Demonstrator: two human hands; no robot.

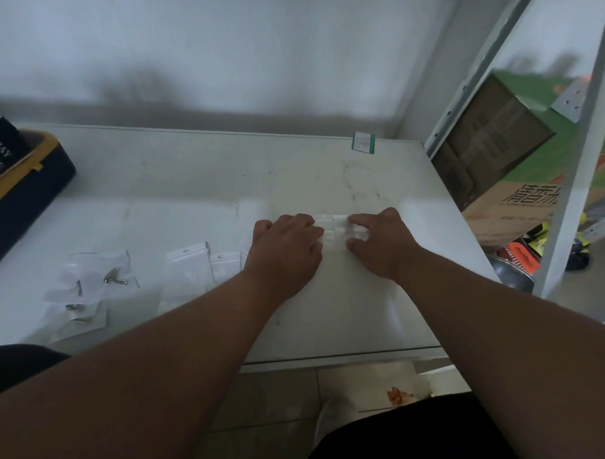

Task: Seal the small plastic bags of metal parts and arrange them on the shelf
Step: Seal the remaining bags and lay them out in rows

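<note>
A small clear plastic bag [334, 227] lies flat on the white table [193, 177]. My left hand [287, 244] holds its left end with curled fingers, and my right hand [379, 242] holds its right end the same way. What is inside this bag is hidden. Left of my hands lie two flat clear bags [203, 270]. Further left sits a loose pile of bags with small metal parts [86, 287] showing through the plastic.
A dark blue and yellow case [24, 199] with a black box on it stands at the table's left edge. A green-edged label [363, 142] sticks up at the back. A metal shelf frame [577, 163] with a cardboard box [502, 167] stands to the right.
</note>
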